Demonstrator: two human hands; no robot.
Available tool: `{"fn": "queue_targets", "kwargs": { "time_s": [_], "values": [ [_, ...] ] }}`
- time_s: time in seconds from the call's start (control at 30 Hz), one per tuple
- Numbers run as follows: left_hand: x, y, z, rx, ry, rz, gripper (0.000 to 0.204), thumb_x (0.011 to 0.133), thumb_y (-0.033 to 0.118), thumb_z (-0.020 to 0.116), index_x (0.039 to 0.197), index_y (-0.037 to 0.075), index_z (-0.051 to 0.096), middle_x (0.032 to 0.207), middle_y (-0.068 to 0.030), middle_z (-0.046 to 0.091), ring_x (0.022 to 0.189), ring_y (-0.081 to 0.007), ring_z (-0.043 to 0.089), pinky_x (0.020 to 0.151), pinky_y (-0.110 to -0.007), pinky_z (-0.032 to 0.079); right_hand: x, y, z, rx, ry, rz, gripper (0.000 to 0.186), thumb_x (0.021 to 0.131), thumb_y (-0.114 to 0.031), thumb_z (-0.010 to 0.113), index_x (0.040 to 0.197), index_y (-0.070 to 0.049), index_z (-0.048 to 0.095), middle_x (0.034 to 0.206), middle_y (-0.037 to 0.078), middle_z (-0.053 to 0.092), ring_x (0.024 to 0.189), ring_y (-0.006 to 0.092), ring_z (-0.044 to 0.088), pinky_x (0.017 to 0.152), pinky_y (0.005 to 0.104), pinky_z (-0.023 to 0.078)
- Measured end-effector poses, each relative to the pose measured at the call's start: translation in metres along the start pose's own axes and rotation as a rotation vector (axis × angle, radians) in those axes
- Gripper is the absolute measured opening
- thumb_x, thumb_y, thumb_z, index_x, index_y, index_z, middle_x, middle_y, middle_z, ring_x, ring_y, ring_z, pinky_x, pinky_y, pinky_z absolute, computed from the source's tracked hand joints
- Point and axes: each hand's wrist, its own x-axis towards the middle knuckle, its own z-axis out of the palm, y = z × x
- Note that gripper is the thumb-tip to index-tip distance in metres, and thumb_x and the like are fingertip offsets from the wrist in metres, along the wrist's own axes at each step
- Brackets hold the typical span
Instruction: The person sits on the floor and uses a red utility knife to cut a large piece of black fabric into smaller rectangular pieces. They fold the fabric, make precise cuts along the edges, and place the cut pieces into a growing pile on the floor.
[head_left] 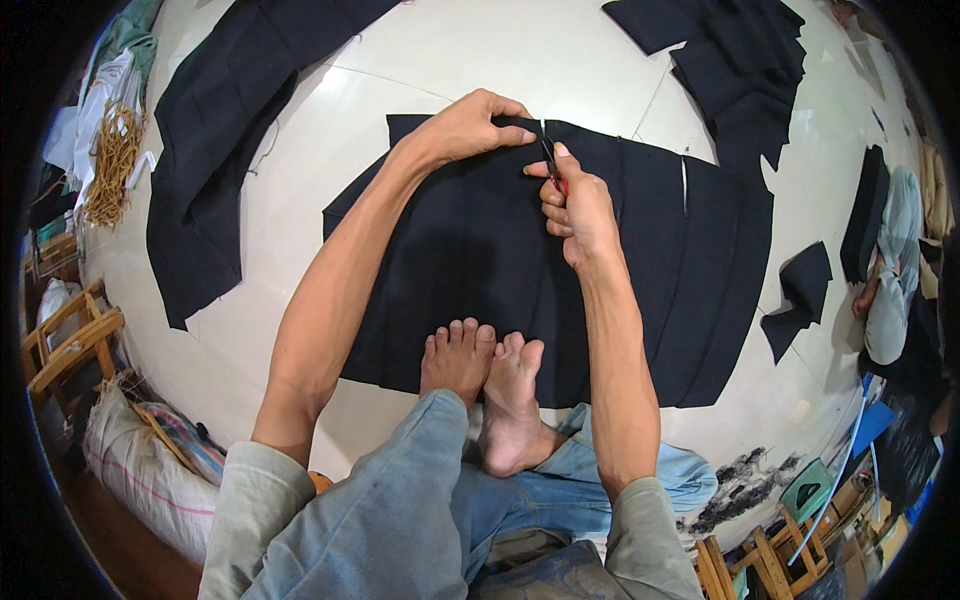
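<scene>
A large piece of black cloth [470,260] lies spread on the floor in front of me, with vertical seams or fold lines and a slit near its right part. My left hand [470,128] pinches its far edge, thumb on top, just left of a short slit. In my right hand [582,210] is a small pair of scissors [558,182] with red on the handles. Their blades point away from me at the cloth's far edge, close to my left thumb. Whether the blades are apart is too small to tell. My bare feet [458,362] rest on the cloth's near edge.
More black cloth lies at the left [200,190] and far right [745,70], with a black scrap [800,300] nearer. A bundle of tan cords [115,165], a wooden frame [75,340] and a white sack [145,470] stand left. Another person's leg [895,260] shows at the right.
</scene>
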Motion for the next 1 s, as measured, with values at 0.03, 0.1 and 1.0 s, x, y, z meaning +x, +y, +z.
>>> {"fn": "queue_targets", "kwargs": {
  "time_s": [0.03, 0.1, 1.0],
  "values": [
    [0.000, -0.001, 0.000, 0.021, 0.000, 0.000, 0.025, 0.087, 0.023, 0.074, 0.102, 0.004, 0.077, 0.083, -0.0078, 0.072, 0.074, -0.0161, 0.063, 0.076, -0.031, 0.048, 0.000, 0.000, 0.000, 0.003, -0.001, 0.005, 0.047, 0.107, -0.041, 0.046, 0.100, 0.001, 0.066, 0.058, -0.010, 0.037, 0.045, 0.0011, 0.028, 0.040, 0.0210, 0.020],
    [0.001, -0.003, 0.000, 0.068, 0.000, -0.025, 0.025, 0.087, 0.024, 0.074, 0.102, 0.004, 0.077, 0.081, -0.0073, 0.072, 0.073, -0.0158, 0.062, 0.075, -0.031, 0.047, 0.001, 0.001, 0.000, -0.027, 0.008, 0.011, 0.048, 0.107, -0.043, 0.047, 0.104, 0.002, 0.065, 0.060, -0.009, 0.036, 0.044, 0.0011, 0.026, 0.039, 0.0206, 0.020],
    [0.003, -0.008, 0.006, 0.083, 0.018, 0.062, 0.019, 0.089, 0.022, 0.074, 0.095, 0.004, 0.076, 0.083, -0.0078, 0.070, 0.076, -0.0183, 0.060, 0.080, -0.036, 0.046, 0.021, -0.010, -0.008, -0.074, 0.005, 0.100, 0.035, 0.101, -0.037, 0.058, 0.080, -0.009, 0.062, 0.054, -0.008, 0.040, 0.043, 0.0032, 0.028, 0.041, 0.0233, 0.018]
  ]
}}
